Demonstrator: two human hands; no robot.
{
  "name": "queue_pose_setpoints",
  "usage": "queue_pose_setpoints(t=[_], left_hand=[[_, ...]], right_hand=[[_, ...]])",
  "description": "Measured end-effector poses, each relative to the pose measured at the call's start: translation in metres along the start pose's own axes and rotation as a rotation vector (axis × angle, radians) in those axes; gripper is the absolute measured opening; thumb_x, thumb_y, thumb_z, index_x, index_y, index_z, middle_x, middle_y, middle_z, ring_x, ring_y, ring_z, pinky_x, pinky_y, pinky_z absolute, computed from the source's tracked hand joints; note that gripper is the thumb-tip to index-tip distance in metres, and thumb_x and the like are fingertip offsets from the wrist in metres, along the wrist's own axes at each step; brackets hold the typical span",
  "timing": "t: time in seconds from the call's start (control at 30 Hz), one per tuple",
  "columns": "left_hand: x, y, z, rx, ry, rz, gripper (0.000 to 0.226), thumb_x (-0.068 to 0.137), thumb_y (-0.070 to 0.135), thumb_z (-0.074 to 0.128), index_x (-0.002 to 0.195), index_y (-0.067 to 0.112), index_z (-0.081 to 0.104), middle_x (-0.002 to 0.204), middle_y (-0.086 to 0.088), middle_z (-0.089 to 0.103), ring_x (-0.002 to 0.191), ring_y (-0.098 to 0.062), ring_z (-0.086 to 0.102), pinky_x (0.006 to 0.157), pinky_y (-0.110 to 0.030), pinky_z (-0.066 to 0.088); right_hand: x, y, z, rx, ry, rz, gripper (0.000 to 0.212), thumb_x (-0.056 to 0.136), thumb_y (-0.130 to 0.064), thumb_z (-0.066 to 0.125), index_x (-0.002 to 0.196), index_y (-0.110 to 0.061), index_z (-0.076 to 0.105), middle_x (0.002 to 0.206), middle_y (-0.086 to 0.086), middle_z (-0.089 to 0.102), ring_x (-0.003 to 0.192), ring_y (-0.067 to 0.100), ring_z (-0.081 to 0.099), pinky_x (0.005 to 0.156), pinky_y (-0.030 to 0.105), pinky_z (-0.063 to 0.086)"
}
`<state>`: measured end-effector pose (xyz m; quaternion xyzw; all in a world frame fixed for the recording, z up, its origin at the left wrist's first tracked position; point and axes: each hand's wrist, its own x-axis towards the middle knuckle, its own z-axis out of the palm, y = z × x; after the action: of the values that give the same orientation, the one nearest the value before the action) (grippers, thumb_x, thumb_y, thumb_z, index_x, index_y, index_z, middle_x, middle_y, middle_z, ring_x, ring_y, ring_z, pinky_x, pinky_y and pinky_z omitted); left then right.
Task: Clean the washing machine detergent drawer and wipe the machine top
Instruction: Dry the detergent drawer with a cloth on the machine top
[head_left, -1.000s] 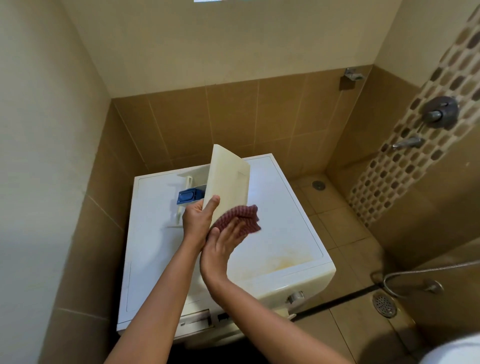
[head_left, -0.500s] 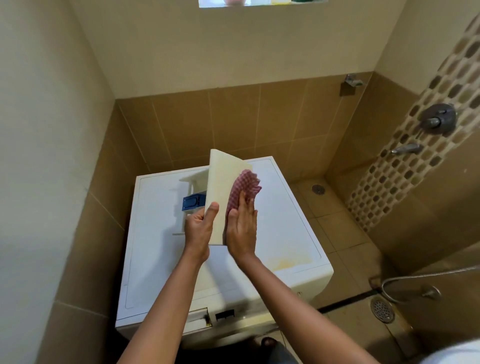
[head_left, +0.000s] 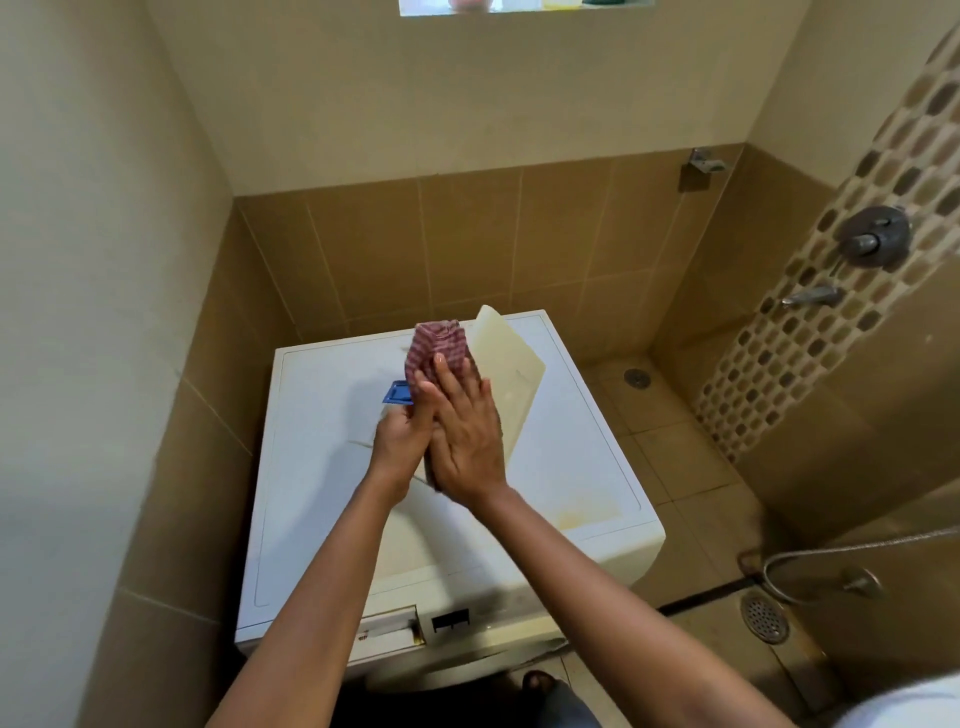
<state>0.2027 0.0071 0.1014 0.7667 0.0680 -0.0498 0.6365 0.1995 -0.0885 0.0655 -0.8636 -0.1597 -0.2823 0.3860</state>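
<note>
You hold the cream plastic detergent drawer (head_left: 511, 376) in the air above the top of the white washing machine (head_left: 571, 457), tilted, with its top corner leaning towards 1 o'clock. Your left hand (head_left: 397, 441) grips the drawer from its 9 o'clock side, fingers wrapped on the lower part, though most of the grip is hidden behind your other hand. Your right hand (head_left: 467, 431) is spread flat, fingers straight and together, pressing the red-and-white checked cloth (head_left: 436, 340) against the drawer. The cloth bunches out past your fingertips at 12 o'clock. A blue plastic insert (head_left: 397, 392) of the drawer shows just at 9 o'clock of the cloth.

On the machine's top, a yellowish stain (head_left: 587, 512) lies near the corner at 4 o'clock of your hands. On the machine's front edge, at 6 o'clock of your hands, the open drawer slot (head_left: 389, 626) shows.

On the mosaic wall at 2 o'clock of the machine are a round metal shower valve (head_left: 875, 236) and a spout (head_left: 810, 296) below it. A round floor drain (head_left: 763, 616) and a metal hose (head_left: 831, 553) lie at 4 o'clock.
</note>
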Motion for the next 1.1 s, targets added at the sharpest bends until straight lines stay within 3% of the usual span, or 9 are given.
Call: queue_pose_setpoints(t=[0.1,0.27,0.4,0.47,0.53,0.7,0.87,0.97,1.1], left_hand=[[-0.001,0.000,-0.010,0.139,-0.099,0.095,0.098,0.053,0.092,0.052,0.082,-0.001,0.065,0.072,-0.011,0.067,0.066,-0.025,0.059,0.062,-0.034,0.044],[-0.008,0.006,-0.021,0.184,-0.206,0.039,0.055,0.064,0.056,0.074,0.102,0.017,0.068,0.095,-0.002,0.071,0.085,-0.022,0.070,0.068,-0.030,0.059],[-0.016,0.000,-0.026,0.172,-0.231,0.049,0.021,0.079,0.031,0.077,0.096,0.029,0.066,0.097,0.001,0.069,0.090,-0.021,0.069,0.075,-0.037,0.060],[-0.020,-0.003,-0.029,0.154,-0.228,0.056,0.021,0.075,0.035,0.079,0.092,0.031,0.068,0.095,0.002,0.071,0.090,-0.022,0.069,0.073,-0.036,0.060],[-0.024,-0.005,-0.033,0.172,-0.211,0.071,0.033,0.063,0.050,0.075,0.088,0.031,0.071,0.092,0.003,0.073,0.086,-0.020,0.070,0.070,-0.033,0.060],[-0.021,-0.013,-0.036,0.253,-0.240,0.076,0.020,0.057,0.055,0.071,0.074,0.045,0.074,0.083,0.004,0.074,0.077,-0.015,0.071,0.071,-0.040,0.058],[-0.008,-0.010,-0.049,0.519,-0.225,0.137,0.023,0.074,0.028,0.080,0.096,0.022,0.076,0.083,0.007,0.071,0.077,-0.007,0.067,0.069,-0.031,0.057],[0.001,-0.008,-0.053,0.830,-0.222,0.222,0.029,0.077,0.038,0.076,0.100,0.020,0.073,0.089,0.002,0.069,0.080,-0.014,0.063,0.071,-0.033,0.054],[0.009,-0.016,-0.053,0.974,-0.126,0.313,0.032,0.084,0.044,0.069,0.107,0.022,0.065,0.101,0.001,0.067,0.089,-0.019,0.058,0.078,-0.032,0.047]], right_hand=[[0.024,0.011,-0.007,-0.030,0.047,-0.010,0.051,0.097,-0.033,0.024,0.139,-0.015,0.048,0.153,0.006,0.034,0.147,0.022,0.015,0.119,0.045,0.009],[0.062,0.030,-0.023,-0.020,0.166,0.132,0.042,0.094,-0.029,0.030,0.126,-0.020,0.056,0.146,0.000,0.043,0.143,0.016,0.025,0.118,0.037,0.012],[0.069,0.049,-0.035,0.041,0.153,0.297,0.038,0.097,-0.035,0.026,0.119,-0.026,0.055,0.122,-0.006,0.059,0.110,0.011,0.053,0.096,0.032,0.043],[0.067,0.057,-0.038,0.104,0.132,0.474,0.038,0.097,-0.037,0.024,0.105,-0.023,0.058,0.096,-0.005,0.065,0.088,0.014,0.060,0.080,0.038,0.053],[0.064,0.062,-0.041,0.181,0.140,0.609,0.041,0.094,-0.038,0.023,0.085,-0.016,0.056,0.074,-0.004,0.059,0.072,0.014,0.057,0.068,0.037,0.052],[0.060,0.075,-0.053,0.315,0.268,0.901,0.055,0.096,-0.041,0.025,0.059,-0.014,0.055,0.067,0.003,0.064,0.068,0.021,0.056,0.070,0.038,0.048],[0.040,0.072,-0.064,0.479,0.134,0.754,0.055,0.099,-0.038,0.033,0.051,-0.021,0.052,0.051,-0.012,0.056,0.051,0.000,0.050,0.056,0.024,0.038],[0.018,0.078,-0.061,0.440,0.080,0.751,0.054,0.085,-0.058,0.032,0.055,-0.017,0.053,0.056,-0.007,0.055,0.058,0.008,0.052,0.055,0.026,0.039],[-0.019,0.068,-0.049,0.370,0.219,0.826,0.061,0.088,-0.057,0.027,0.066,-0.013,0.063,0.067,0.002,0.066,0.067,0.017,0.060,0.057,0.033,0.047]])
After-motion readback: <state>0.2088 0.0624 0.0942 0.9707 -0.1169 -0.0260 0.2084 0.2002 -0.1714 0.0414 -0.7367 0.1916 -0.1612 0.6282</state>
